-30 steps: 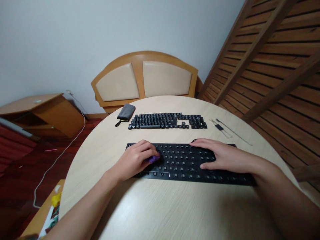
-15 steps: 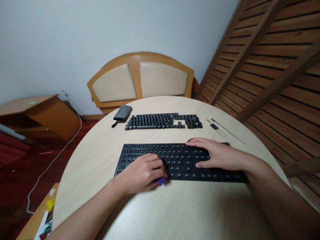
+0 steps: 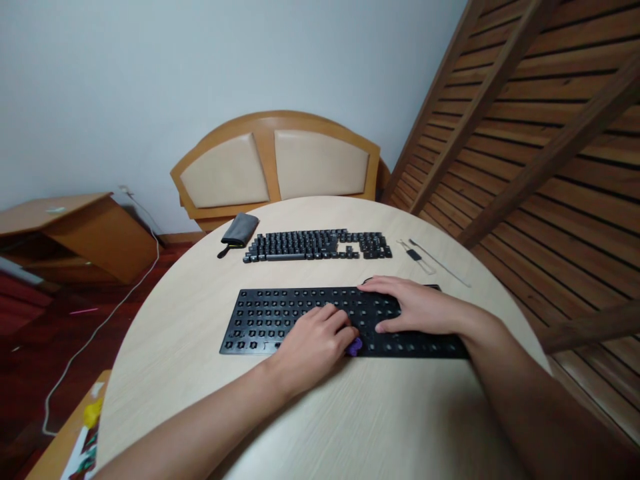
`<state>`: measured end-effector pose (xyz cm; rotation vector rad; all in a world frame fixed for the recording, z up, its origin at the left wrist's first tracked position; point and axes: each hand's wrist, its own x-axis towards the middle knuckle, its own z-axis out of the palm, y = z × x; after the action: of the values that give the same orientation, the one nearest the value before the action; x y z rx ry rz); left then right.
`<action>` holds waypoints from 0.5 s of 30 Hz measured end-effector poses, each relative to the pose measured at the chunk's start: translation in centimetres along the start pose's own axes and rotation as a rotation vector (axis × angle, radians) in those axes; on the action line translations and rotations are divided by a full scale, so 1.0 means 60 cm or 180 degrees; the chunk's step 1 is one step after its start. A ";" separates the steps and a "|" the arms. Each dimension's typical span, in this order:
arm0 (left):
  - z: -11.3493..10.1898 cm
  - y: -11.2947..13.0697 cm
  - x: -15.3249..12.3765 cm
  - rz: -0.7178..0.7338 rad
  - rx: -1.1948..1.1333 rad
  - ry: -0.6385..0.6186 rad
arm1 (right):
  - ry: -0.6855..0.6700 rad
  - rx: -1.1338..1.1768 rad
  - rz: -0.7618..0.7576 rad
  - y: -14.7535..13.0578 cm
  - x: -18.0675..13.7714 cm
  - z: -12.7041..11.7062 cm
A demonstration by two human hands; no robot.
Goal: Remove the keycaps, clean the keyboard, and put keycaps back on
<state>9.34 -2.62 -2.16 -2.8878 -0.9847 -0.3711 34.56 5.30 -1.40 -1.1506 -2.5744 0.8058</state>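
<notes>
A black keyboard base [image 3: 260, 320] with its keycaps removed lies in front of me on the round table [image 3: 350, 420]. My left hand [image 3: 315, 343] is closed around a small purple object [image 3: 355, 346], pressing it against the base's front edge near the middle. My right hand [image 3: 417, 307] rests flat on the right half of the base, fingers stretched out. Behind the base, the removed black keycaps [image 3: 317, 245] are laid out in keyboard order.
A grey pouch [image 3: 239, 230] lies left of the keycaps. A small tool with a clear handle [image 3: 417, 257] and a thin rod [image 3: 440, 262] lie to their right. A padded chair [image 3: 275, 167] stands behind the table. A wooden slatted wall rises at right.
My left hand has slid with the purple object from the left part of the base rightward to the middle of its front edge. My right hand has stayed on the base.
</notes>
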 end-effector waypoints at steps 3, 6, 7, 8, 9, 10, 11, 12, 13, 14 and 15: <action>-0.007 0.008 -0.003 -0.0107 0.0158 -0.0243 | -0.0006 -0.0002 -0.0033 0.001 0.001 0.001; -0.019 0.011 -0.018 -0.0331 0.0280 -0.0451 | 0.0002 -0.0001 -0.0064 0.003 0.002 0.003; -0.023 0.010 -0.025 -0.0426 0.0308 -0.0523 | 0.0007 0.0003 -0.0063 0.004 0.002 0.004; -0.028 0.007 -0.035 -0.0524 0.0317 -0.0590 | 0.0010 0.0008 -0.0056 0.005 0.002 0.005; -0.031 0.003 -0.047 -0.0622 0.0300 -0.0636 | 0.0008 0.0015 -0.0050 0.006 0.002 0.005; -0.034 -0.003 -0.061 -0.0721 0.0272 -0.0643 | 0.0004 0.0024 -0.0049 0.008 0.002 0.005; -0.036 -0.011 -0.079 -0.0819 0.0237 -0.0606 | -0.0004 0.0035 -0.0051 0.009 0.002 0.005; -0.037 -0.021 -0.099 -0.0924 0.0206 -0.0553 | -0.0017 0.0046 -0.0053 0.010 0.003 0.005; -0.039 -0.032 -0.122 -0.1029 0.0198 -0.0499 | -0.0028 0.0057 -0.0050 0.011 0.003 0.004; -0.040 -0.044 -0.146 -0.1145 0.0194 -0.0458 | -0.0039 0.0066 -0.0043 0.012 0.003 0.004; -0.043 -0.056 -0.171 -0.1289 0.0189 -0.0401 | -0.0050 0.0072 -0.0032 0.012 0.003 0.004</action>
<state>-1.10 -6.37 -2.24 -2.6730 -1.5768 -0.1762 34.79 5.73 -2.01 -1.1282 -2.5750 0.8429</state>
